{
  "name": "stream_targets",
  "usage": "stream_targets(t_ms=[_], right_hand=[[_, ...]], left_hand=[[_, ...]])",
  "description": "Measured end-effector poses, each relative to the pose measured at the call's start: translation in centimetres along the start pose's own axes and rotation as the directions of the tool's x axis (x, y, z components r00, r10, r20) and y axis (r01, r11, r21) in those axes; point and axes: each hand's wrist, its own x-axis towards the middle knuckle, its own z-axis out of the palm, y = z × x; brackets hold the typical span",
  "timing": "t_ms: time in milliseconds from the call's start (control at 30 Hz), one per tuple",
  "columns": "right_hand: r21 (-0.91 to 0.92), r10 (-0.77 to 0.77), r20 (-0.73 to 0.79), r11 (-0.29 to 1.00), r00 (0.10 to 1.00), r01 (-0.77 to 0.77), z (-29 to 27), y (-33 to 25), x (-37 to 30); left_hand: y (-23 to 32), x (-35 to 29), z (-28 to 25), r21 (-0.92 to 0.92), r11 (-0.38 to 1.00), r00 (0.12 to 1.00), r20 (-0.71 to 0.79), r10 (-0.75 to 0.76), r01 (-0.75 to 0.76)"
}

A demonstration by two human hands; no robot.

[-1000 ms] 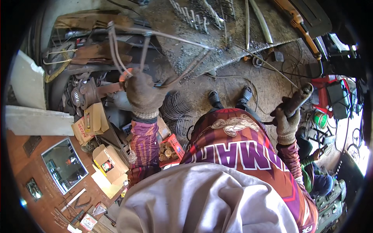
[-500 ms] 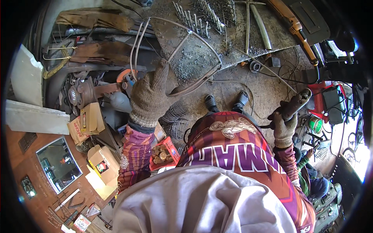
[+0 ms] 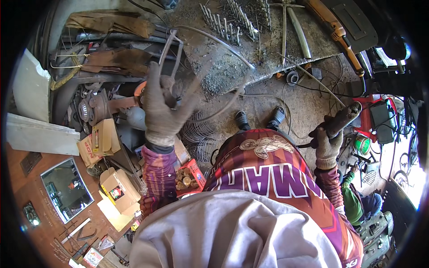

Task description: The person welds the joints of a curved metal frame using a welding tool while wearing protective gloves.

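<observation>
My left hand (image 3: 163, 118), in a knit work glove and smeared by motion, grips a frame of bent metal rod (image 3: 215, 39). Thumb and some fingers stretch out, and the grip itself is partly hidden. The frame reaches out over the table's near edge, its narrow end pointing away from me. On the right, my gloved right hand (image 3: 328, 145) is closed around a dark welding electrode holder (image 3: 343, 119). A long thin welding rod (image 3: 313, 79) slants from that holder toward the table edge, apart from the frame.
Ahead, the metal table (image 3: 272, 49) carries grit, upright metal pins (image 3: 241, 18), a hammer (image 3: 284, 33) and an orange angle grinder (image 3: 337, 31). Wire coils (image 3: 201, 138) and a red crate (image 3: 190, 178) stand by my left arm. A person in green sleeves (image 3: 353, 203) crouches at right. Cables cross the floor.
My left hand has shifted slightly left and turned, and the rod frame has swung with it. My right hand stays nearly still. The green-sleeved person shows more now.
</observation>
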Motion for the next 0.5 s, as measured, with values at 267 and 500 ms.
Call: stream_targets(t_ms=[267, 500], right_hand=[[-0.001, 0.022, -0.028, 1.0, 0.999, -0.022, 0.1, 0.6, 0.2], [0.015, 0.004, 0.025, 1.0, 1.0, -0.005, 0.4, 0.3, 0.8]], left_hand=[[-5.9, 0.4, -3.2, -0.933, 0.01, 0.92, 0.351, -0.174, 0.358], [-5.9, 0.2, -4.7, -0.86, -0.305, 0.905, 0.425, 0.018, 0.41]])
